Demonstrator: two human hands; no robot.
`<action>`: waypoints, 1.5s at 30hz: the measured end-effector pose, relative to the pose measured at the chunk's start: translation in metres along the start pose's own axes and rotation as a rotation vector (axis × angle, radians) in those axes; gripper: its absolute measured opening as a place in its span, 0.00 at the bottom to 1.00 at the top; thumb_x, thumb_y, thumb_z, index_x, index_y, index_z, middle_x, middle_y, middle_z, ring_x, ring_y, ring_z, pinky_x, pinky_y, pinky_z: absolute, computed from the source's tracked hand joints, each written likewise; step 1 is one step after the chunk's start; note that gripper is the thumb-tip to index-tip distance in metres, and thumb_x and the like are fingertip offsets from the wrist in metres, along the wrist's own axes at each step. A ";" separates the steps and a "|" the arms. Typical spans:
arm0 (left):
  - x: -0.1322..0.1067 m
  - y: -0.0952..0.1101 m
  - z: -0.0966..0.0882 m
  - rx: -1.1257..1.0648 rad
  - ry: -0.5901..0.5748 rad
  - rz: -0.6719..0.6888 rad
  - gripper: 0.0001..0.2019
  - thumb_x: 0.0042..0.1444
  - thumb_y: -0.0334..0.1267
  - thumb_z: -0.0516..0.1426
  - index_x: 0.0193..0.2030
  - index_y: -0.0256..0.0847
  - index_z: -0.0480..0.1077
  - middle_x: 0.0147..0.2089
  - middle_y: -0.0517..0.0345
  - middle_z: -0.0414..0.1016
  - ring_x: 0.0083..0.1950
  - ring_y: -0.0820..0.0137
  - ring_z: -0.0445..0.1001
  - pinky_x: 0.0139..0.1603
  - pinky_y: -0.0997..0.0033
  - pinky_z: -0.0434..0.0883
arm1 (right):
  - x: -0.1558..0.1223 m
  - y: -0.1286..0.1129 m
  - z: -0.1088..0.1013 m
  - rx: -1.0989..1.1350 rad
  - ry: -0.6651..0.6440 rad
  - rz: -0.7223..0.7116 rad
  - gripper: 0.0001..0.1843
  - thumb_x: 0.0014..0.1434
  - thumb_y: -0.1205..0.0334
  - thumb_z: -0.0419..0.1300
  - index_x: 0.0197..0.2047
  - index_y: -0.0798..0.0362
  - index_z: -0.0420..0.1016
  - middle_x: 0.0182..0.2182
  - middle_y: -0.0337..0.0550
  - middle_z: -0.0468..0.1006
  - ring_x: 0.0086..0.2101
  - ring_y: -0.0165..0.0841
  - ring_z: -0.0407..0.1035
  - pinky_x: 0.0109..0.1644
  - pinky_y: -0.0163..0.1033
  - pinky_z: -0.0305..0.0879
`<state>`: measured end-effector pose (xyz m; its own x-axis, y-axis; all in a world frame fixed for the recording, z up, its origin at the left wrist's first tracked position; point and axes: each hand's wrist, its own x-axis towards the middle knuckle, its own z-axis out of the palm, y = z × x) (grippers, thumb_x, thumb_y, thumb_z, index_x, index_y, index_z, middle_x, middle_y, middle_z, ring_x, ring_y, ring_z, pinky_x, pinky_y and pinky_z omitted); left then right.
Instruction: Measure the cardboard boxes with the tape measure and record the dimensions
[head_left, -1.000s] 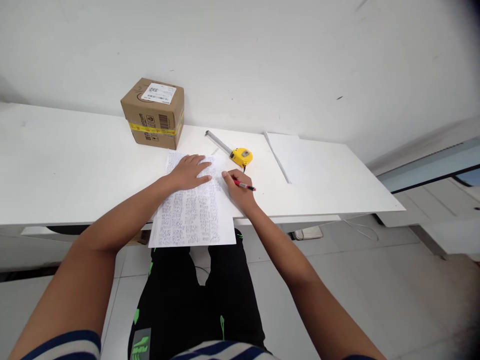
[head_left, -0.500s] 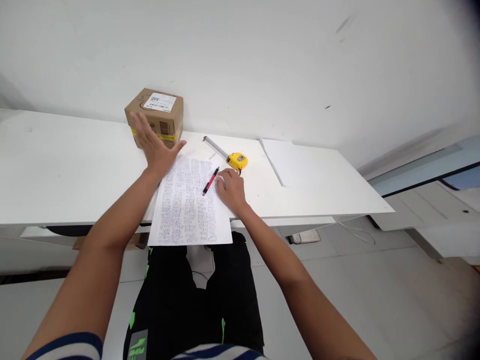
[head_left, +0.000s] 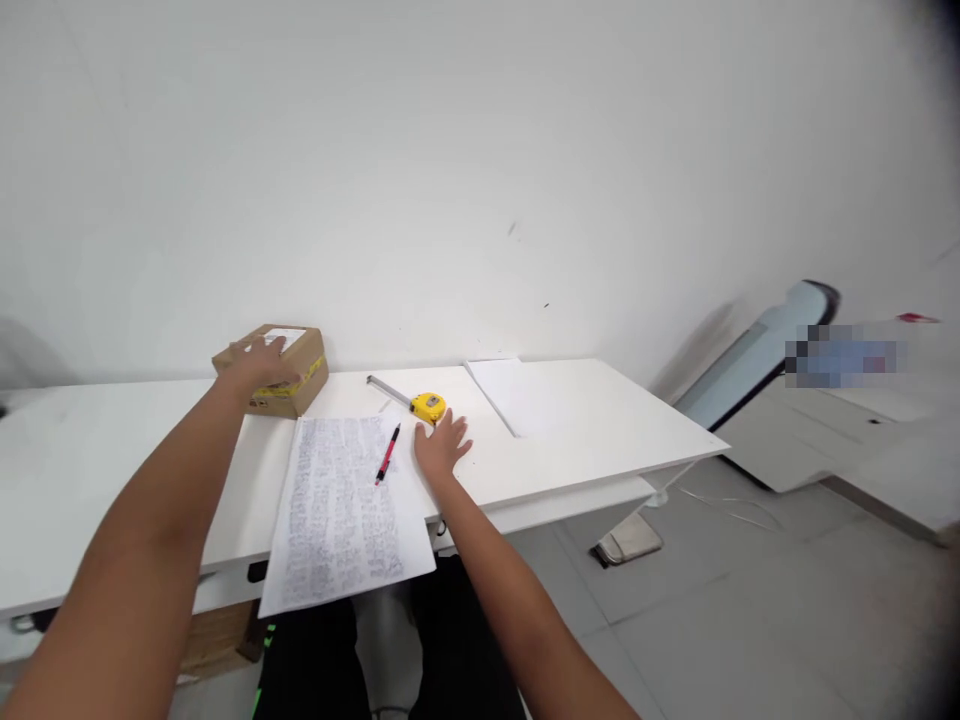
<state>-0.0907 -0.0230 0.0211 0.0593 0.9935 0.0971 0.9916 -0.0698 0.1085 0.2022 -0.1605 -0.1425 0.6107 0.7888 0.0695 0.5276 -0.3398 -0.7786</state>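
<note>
Now, head view, the only one: the pen (head_left: pixel 388 455) is out of my grip. A second ago my right hand (head_left: pixel 442 442) held it over the written paper (head_left: pixel 337 510) while my left lay flat on the sheet. The pen now lies slantwise on the paper, near its right side, nobody holding it. Right fingers fanned wide, nothing in them, just below the yellow tape measure (head_left: pixel 428 406); whether they brush its case I cannot tell. Left hand (head_left: pixel 262 365) has gone from the paper to the cardboard box (head_left: pixel 306 352), fingers spread over its top and partly covering the label; no closed grip shows, and how firmly they press I cannot tell. Box sits at the back of the white table (head_left: pixel 585 430), left of the tape measure, whose blade sticks out leftward. Paper lies in front of the box, lower end hanging past the table edge, held by neither hand. View has swung too; more wall now. My reading: writing is paused, both hands free of the pen, attention shifted to the box and tape measure.
</note>
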 end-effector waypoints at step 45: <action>-0.200 -0.076 -0.033 0.151 -0.196 0.008 0.56 0.48 0.59 0.69 0.81 0.55 0.50 0.85 0.52 0.42 0.83 0.44 0.44 0.74 0.43 0.60 | 0.017 -0.013 -0.003 -0.043 -0.136 -0.168 0.40 0.66 0.54 0.58 0.74 0.66 0.55 0.72 0.76 0.60 0.75 0.59 0.44 0.74 0.76 0.27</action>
<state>-0.1820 -0.2196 0.0263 0.0739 0.9924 -0.0982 0.9961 -0.0783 -0.0417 0.2074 -0.1441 -0.1289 0.4281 0.8972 0.1086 0.6417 -0.2171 -0.7356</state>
